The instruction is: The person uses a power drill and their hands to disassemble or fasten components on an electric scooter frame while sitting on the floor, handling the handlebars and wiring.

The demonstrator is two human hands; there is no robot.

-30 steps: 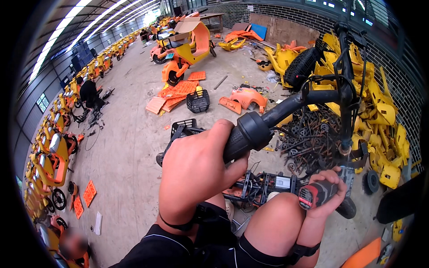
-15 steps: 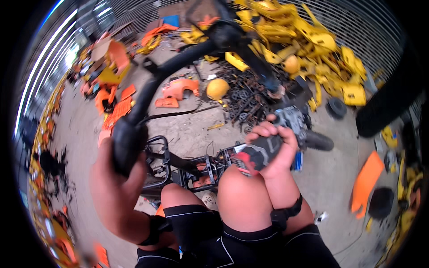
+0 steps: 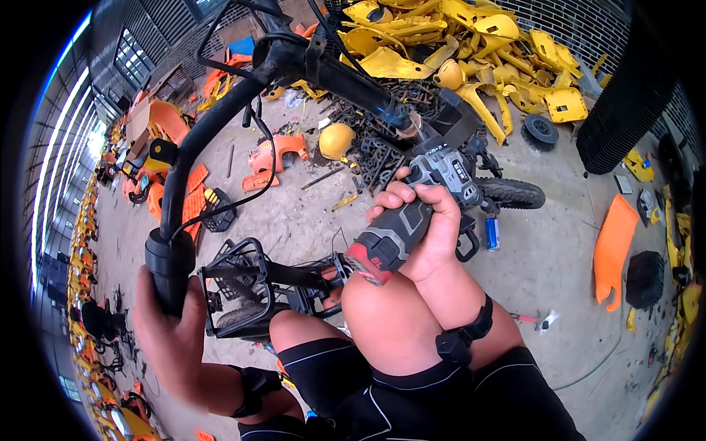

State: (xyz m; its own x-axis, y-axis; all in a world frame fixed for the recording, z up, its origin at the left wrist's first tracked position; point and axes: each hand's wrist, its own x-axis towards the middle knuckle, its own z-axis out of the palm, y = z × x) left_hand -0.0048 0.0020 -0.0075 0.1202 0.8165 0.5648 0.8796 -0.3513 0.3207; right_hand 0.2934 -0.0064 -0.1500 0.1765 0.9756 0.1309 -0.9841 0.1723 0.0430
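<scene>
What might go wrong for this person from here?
The left hand alone holds the black handlebar by its grip; if that hold loosened, the bar might swing.
The right hand grips a power tool just above a bare knee, so a slip could bruise it.
Loose orange panels on the floor could trip someone stepping away.

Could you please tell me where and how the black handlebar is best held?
Probably by the thick cylindrical grip at the near end of the handlebar, from the near left: it points toward the person, and the left hand wraps it.
</scene>
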